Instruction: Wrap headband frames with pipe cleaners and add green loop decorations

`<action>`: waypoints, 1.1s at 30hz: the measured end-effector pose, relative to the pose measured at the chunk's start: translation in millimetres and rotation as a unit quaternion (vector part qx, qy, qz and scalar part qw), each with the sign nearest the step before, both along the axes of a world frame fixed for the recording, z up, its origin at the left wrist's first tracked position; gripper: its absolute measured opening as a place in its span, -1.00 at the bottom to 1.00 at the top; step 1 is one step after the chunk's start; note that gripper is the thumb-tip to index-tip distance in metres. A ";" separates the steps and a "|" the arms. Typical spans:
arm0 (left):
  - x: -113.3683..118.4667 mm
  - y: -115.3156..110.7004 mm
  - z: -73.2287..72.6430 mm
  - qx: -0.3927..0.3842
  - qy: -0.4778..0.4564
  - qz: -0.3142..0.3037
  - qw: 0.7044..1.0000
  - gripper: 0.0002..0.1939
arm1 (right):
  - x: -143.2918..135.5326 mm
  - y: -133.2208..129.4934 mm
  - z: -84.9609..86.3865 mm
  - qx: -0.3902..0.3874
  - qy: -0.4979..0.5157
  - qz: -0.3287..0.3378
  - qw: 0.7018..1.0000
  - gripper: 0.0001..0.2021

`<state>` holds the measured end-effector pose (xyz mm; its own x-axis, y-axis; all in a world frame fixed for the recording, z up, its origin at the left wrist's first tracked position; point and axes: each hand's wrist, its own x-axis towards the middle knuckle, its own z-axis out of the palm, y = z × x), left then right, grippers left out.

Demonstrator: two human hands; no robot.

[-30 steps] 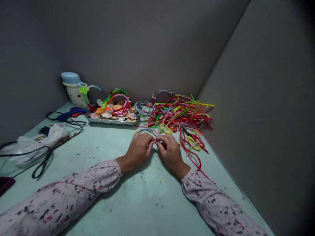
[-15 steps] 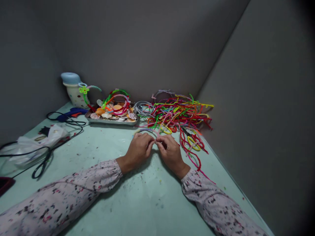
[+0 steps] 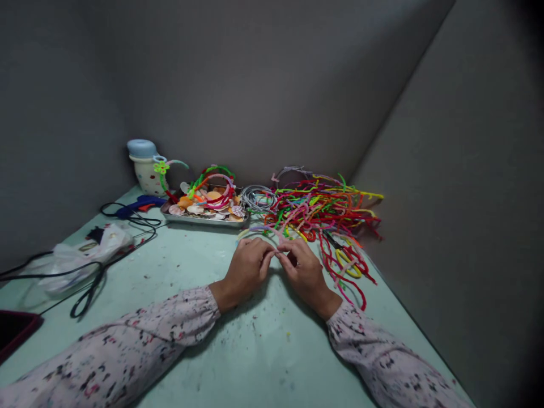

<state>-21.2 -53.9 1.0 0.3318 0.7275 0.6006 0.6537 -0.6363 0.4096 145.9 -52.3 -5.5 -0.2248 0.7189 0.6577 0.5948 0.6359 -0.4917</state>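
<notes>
Pastel pipe-cleaner band (image 3: 258, 229): left hand (image 3: 249, 268) and right hand (image 3: 304, 270) still pinched closed near it, contents unclear; view shifted, work apparently unadvanced

You wear long, loose, pale pink sleeves (image 3: 140, 345) speckled with black, red and bluish marks, ending in gathered cuffs (image 3: 207, 309).

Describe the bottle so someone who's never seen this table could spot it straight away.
Along the back of the pale green table, by the grey wall, find the metal tray of shells. The bottle stands just beyond its left end. Among slim curved bands and shells, it alone is tall and cream, with small spots and a light blue lid.
</notes>
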 end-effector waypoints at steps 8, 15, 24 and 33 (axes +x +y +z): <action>-5.6 12.9 -2.0 -0.005 -0.035 0.023 0.999 -0.86 | -10.9 19.8 1.0 -0.026 0.035 0.021 0.999 -0.89; -7.1 17.9 -2.2 -0.024 -0.036 0.033 0.999 -0.87 | -15.1 26.3 -0.1 -0.087 0.082 0.035 0.992 -0.90; -6.2 19.7 -3.9 -0.038 -0.041 0.010 0.998 -0.88 | -14.5 23.3 -3.7 -0.147 0.122 0.023 0.981 -0.93; -5.9 24.5 -4.9 -0.043 -0.056 0.024 0.997 -0.87 | -13.6 24.3 -7.8 -0.134 0.132 0.029 0.982 -0.86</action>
